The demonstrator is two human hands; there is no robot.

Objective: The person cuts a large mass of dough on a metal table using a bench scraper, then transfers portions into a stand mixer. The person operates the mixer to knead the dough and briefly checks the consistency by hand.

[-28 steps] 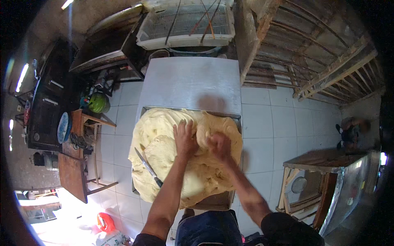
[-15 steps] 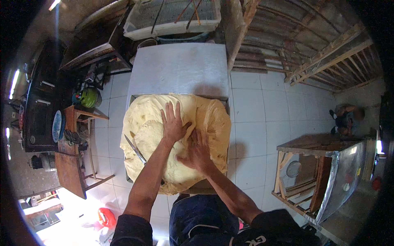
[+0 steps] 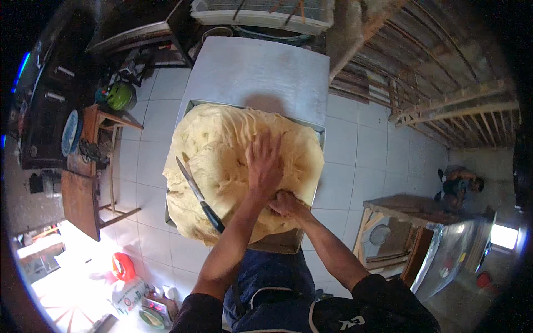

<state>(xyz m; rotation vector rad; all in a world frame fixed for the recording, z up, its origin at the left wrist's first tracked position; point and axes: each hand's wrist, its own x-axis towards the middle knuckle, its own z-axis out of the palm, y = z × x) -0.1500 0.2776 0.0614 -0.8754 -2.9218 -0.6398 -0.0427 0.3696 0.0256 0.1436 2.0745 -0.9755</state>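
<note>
A large mass of pale yellow dough fills a shallow metal tray and bulges over its left side. Flat on the middle of the dough lies my left hand, its fingers stretched out toward the far side. My right hand is curled closed at the near right part of the dough, with its fingertips sunk out of sight in it. A knife with a black handle rests on the dough to the left, its handle end beside my left forearm.
Beyond the tray extends a pale tabletop. A white crate stands at the far end. To the left are a wooden bench and a green gas cylinder. A wooden-framed cabinet stands right; another person sits behind it.
My left hand has moved right across the dough. My right hand has gone from spread fingers to a closed grip nearer me. More of the knife's handle now shows.
</note>
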